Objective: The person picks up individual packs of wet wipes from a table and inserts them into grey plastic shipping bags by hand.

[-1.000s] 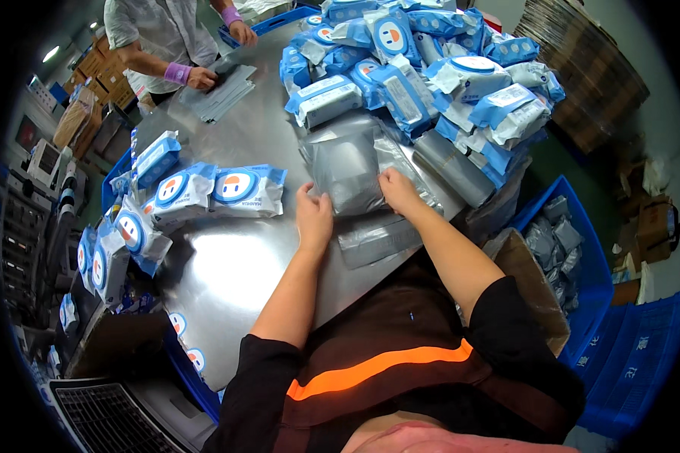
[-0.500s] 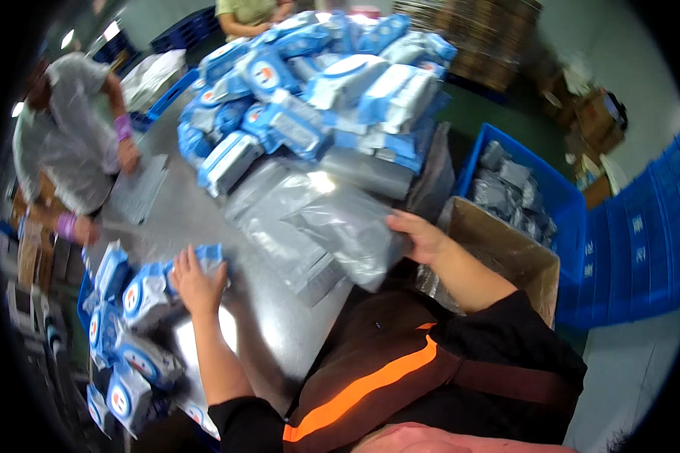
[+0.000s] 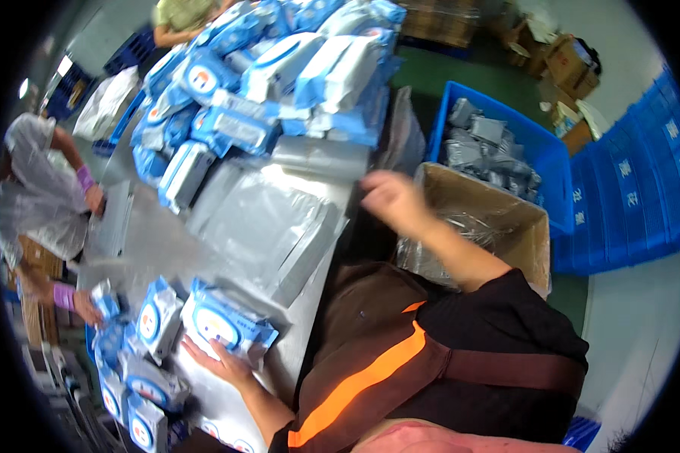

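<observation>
Left hand (image 3: pixel 223 364): one, fingers spread, resting against the near edge of one pack (image 3: pixel 221 321) on the table's left part.
Right hand (image 3: pixel 393 198): one, blurred, fingers part-curled near the box (image 3: pixel 533 234); cannot tell whether it has hold of anything.
Other packs (image 3: pixel 159 321): at least five, clustered left; one pile (image 3: pixel 279 83), too overlapped to count.
Grey bags (image 3: pixel 257 226): one stack, beside one roll (image 3: pixel 321 157).
Bin (image 3: pixel 564 174): one, blue, containing grey parcels (image 3: pixel 487 151).
Co-workers (image 3: pixel 41 181): two.
Table (image 3: pixel 147 253): shiny metal.
Room: green floor (image 3: pixel 419 72), pale wall (image 3: pixel 627 325).

The packets (image 3: pixel 230 321) are blue and white, the bags (image 3: pixel 261 223) apparently plain grey.
</observation>
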Demonstrator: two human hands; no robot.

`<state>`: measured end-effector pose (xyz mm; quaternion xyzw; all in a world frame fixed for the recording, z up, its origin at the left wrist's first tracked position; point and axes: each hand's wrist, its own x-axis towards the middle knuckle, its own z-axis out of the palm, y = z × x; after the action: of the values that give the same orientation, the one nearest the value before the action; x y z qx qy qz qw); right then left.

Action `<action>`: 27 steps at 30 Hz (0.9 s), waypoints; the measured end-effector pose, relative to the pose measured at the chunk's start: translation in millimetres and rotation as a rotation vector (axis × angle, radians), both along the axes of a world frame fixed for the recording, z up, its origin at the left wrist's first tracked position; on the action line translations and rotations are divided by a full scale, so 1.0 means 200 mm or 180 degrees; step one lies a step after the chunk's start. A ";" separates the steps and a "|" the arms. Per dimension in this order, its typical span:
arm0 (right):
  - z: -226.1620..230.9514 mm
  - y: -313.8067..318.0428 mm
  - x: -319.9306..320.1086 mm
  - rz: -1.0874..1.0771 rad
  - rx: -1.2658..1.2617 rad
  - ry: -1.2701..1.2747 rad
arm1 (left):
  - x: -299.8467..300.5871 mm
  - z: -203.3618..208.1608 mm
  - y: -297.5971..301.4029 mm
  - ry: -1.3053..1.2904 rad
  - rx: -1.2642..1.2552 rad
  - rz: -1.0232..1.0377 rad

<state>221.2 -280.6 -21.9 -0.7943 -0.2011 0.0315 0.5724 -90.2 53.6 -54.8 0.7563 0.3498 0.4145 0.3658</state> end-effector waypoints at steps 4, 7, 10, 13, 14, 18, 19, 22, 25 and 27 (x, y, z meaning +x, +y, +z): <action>0.00 0.75 -0.52 0.2266 -0.0504 -0.0997 | 0.13 0.11 -0.17 -0.1383 -0.2523 0.0286; 0.18 1.06 -0.71 0.2897 -0.1463 -0.0239 | 0.09 0.11 -0.22 -0.1662 -0.2687 -0.0184; 0.24 1.12 -0.76 0.3013 -0.1724 0.0108 | 0.09 0.18 -0.30 -0.2011 -0.2441 -0.0294; 0.25 1.04 -0.67 0.2484 -0.1291 0.0491 | 0.18 0.30 -0.37 -0.1965 -0.1504 -0.0891; 0.13 0.99 -0.59 0.2150 -0.0706 -0.0208 | 0.21 0.30 -0.35 -0.1913 -0.1470 -0.1065; 0.33 0.75 -0.22 0.1251 -0.0856 -0.0678 | 0.53 0.20 -0.20 -0.0704 -0.0731 -0.1391; 0.35 0.70 -0.13 0.1026 -0.1116 -0.0667 | 0.60 0.18 -0.16 0.0039 -0.0009 -0.1598; 0.22 0.52 0.12 0.0776 -0.2030 -0.0729 | 0.78 0.13 -0.16 0.1228 0.1492 -0.2263; 0.21 0.43 0.18 0.0987 -0.1761 -0.0346 | 0.86 0.08 -0.13 0.1532 0.1340 -0.2104; 0.21 0.39 0.19 0.1429 -0.1121 -0.0190 | 0.87 0.07 -0.11 0.1360 0.0850 -0.2078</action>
<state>258.7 -203.6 20.1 -0.8176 -0.3801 0.1686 0.3983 84.3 31.1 -40.3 0.9374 0.1028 0.1521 0.2959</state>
